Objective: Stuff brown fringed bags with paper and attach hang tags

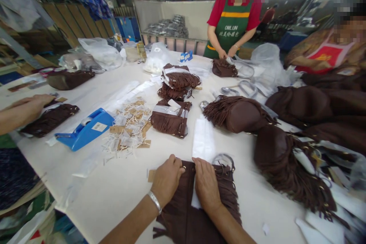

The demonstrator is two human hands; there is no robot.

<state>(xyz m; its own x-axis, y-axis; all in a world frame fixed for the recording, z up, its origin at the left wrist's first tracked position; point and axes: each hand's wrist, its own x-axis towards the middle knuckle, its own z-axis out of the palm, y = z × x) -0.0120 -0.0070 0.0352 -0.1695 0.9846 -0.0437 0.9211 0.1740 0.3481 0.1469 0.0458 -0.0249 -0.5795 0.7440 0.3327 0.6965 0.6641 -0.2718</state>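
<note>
A dark brown fringed bag (185, 213) lies at the table's near edge, under both of my hands. My left hand (167, 181), with a silver bracelet at the wrist, pinches the bag's top edge near a small metal eyelet. On the right of that edge, my right hand (206, 185) lies with its fingers stretched flat. A white strip pokes out from beneath this palm. Just beyond the fingertips is a folded white sheet (203, 141). A clear-wrapped strap ring (224, 159) rests at the bag's top right, and a brown card tag (151, 175) shows beside my left hand.
A blue tape dispenser (88, 129) stands left of a heap of string tags (130, 124). Wrapped fringed bags (171, 118) are stacked mid-table. More brown bags (240, 114) crowd the right. A co-worker in a green apron (234, 26) handles a bag opposite; another person's hands (27, 106) reach in left.
</note>
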